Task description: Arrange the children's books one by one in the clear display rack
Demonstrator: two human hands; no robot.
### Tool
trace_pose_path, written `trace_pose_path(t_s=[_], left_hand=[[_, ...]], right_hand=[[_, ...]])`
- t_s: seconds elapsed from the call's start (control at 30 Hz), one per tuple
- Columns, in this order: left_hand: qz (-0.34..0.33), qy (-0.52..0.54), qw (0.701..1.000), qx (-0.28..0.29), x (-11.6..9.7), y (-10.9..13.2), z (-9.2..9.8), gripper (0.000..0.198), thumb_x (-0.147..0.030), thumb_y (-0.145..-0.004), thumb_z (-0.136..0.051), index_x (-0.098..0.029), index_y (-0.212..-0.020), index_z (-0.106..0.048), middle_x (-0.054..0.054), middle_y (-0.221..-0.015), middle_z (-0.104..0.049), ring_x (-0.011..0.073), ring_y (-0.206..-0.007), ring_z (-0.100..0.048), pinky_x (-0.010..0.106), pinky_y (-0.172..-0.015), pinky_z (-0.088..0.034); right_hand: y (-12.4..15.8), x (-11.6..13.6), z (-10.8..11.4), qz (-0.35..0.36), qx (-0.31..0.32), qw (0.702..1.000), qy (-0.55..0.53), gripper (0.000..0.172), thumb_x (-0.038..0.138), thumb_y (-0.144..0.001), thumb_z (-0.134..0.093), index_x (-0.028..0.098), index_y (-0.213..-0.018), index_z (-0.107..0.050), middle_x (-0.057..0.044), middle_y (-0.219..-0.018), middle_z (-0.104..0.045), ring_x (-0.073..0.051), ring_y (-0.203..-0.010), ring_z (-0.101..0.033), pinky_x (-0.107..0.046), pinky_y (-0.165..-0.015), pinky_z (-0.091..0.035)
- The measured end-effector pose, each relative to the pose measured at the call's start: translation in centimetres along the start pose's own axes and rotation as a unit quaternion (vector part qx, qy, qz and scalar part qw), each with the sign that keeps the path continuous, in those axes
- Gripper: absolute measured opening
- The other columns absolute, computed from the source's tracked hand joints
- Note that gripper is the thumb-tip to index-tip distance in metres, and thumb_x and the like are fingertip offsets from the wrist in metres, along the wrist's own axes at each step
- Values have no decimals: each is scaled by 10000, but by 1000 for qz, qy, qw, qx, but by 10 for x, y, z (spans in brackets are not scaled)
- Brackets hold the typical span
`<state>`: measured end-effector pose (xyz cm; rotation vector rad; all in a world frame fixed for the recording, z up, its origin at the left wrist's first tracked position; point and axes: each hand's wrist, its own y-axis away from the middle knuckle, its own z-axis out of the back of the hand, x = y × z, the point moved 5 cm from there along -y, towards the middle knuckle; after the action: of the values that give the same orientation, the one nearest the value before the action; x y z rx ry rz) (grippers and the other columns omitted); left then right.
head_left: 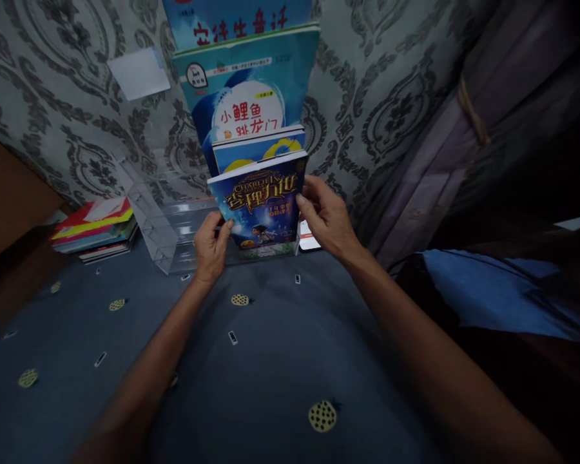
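Held by its sides in my left hand (211, 246) and right hand (330, 218), the dark blue book (261, 205) is in front of taller books (247, 80) at the clear stand (151, 224). It looks light and bendy, maybe slippery; side edges seem best to grab.

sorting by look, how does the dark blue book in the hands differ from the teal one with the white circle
The dark blue book has gold title lettering; the teal book, red on white. The left hand and right hand hold the dark blue book; the teal book stands behind, partly covered. The teal book looks wider than the dark blue book. Both face cover out.
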<state>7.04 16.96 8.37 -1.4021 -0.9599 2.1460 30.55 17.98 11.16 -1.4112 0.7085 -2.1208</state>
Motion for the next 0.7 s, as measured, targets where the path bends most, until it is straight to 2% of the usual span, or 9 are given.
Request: trace_pose_path(t_s=[0.07, 0.17, 0.33, 0.5, 0.6, 0.7], left_hand=[[-5, -4, 1000, 5, 0, -1, 0, 254, -452, -964, -552, -212, -907, -610, -5, -801, -540, 139, -743, -508, 249, -676, -431], [-7, -14, 1000, 13, -1, -1, 0, 233, -431, -971, -544, -211, -936, -611, -8, -805, -551, 132, -731, -516, 245, -668, -430], [-3, -43, 999, 27, 3, 2, -2, 182, -387, -957, -558, -219, -1015, -598, -10, -817, -591, 136, -745, -558, 252, -694, -447], [3, -77, 996, 52, 7, 7, -3, 130, -339, -943, -551, -232, -1016, -555, 6, -854, -634, 155, -776, -605, 266, -711, -453], [5, -96, 993, 69, 7, 9, -3, 98, -340, -950, -533, -242, -946, -527, -11, -773, -596, 150, -704, -574, 262, -680, -424], [-1, -110, 991, 73, 5, 9, -3, 108, -332, -957, -520, -246, -895, -502, -18, -734, -566, 147, -665, -538, 262, -659, -399]], right_hand=[[0, 1, 2, 2, 0, 1000, 10, 559, 604, -965, -481, 265, -1408, -515, -52, -1024, -681, -254, -927, -660, -422, -817, -566], [-2, 2, 5, 10, 5, 1000, 24, 503, 550, -958, -533, 267, -1373, -515, -45, -995, -680, -254, -938, -659, -431, -840, -560], [-4, -2, 7, -5, 21, 1000, 20, 336, 420, -920, -621, 258, -1213, -594, -55, -1068, -678, -285, -1042, -639, -466, -917, -541], [-6, -7, 6, -36, 45, 998, 3, 231, 322, -844, -660, 239, -1058, -635, -35, -961, -678, -287, -968, -640, -477, -880, -544], [-6, -6, 5, -51, 58, 997, -6, 240, 311, -809, -666, 241, -1038, -646, -33, -924, -684, -285, -922, -643, -477, -851, -547], [-6, -3, 4, -47, 78, 996, 2, 303, 321, -806, -643, 248, -1100, -640, -44, -958, -703, -290, -910, -652, -487, -838, -552]])
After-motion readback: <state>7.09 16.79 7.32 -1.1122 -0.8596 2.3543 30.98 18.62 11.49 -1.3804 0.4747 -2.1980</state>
